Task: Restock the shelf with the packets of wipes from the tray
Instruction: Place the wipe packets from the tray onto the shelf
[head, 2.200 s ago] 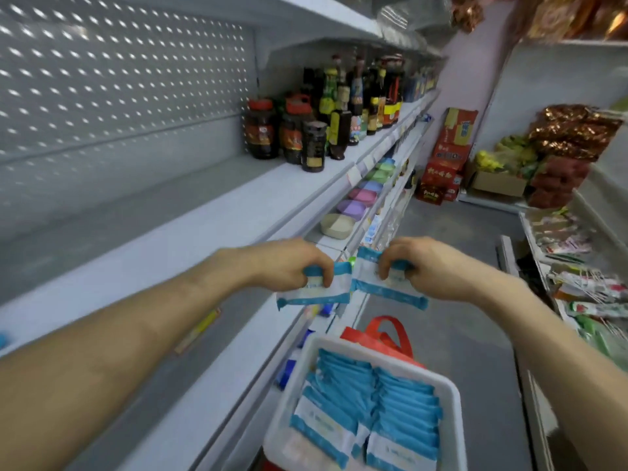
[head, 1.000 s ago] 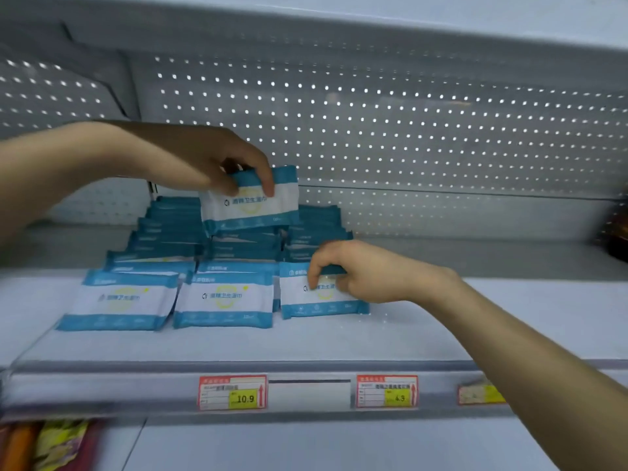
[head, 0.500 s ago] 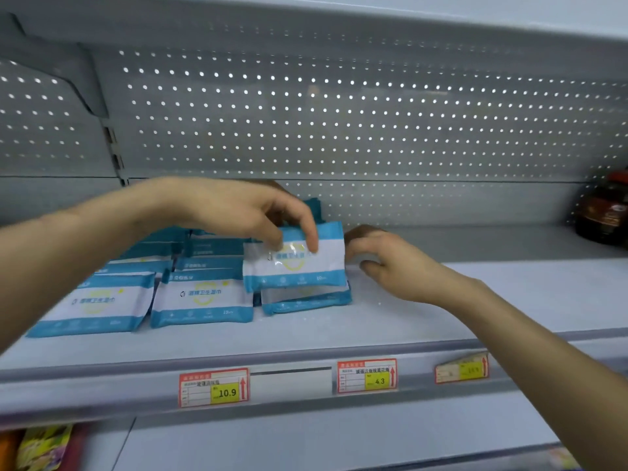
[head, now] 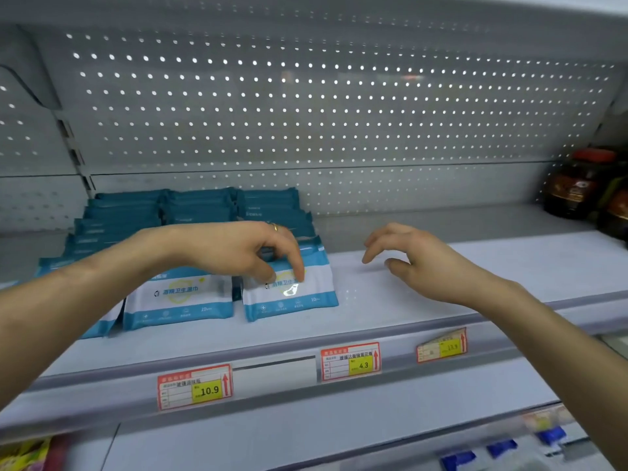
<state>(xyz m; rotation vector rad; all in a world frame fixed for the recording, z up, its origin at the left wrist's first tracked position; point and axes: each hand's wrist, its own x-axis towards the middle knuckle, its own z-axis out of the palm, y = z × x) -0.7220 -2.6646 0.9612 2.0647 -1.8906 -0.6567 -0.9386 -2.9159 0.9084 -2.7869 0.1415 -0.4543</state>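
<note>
- Step in hand: setting one packet down at the right end of the front row.
- My left hand (head: 238,253) is curled over the top edge of the front packet (head: 295,300), thumb and forefinger pinching it. The packet leans back slightly, label facing out, its lower edge on the shelf (head: 441,283).
- It sits just beside the neighbouring packet (head: 180,300). The rear stacks (head: 204,205) stand behind both, against the perforated back panel.
- My right hand (head: 421,263) hovers over bare shelf to the right of the row, fingers spread and loose, holding nothing.
- Tray is out of view, so I cannot say how many packets are left.
- Judgement: the row is partly built, with open shelf running right towards the dark jars (head: 574,188).
- Next move, as I read it: let go with the left, check the packet stays square with its neighbour, then turn to the tray for more.
- Risk: the leaning packet may tip forward once I let go. A light press flat should settle it.
</note>
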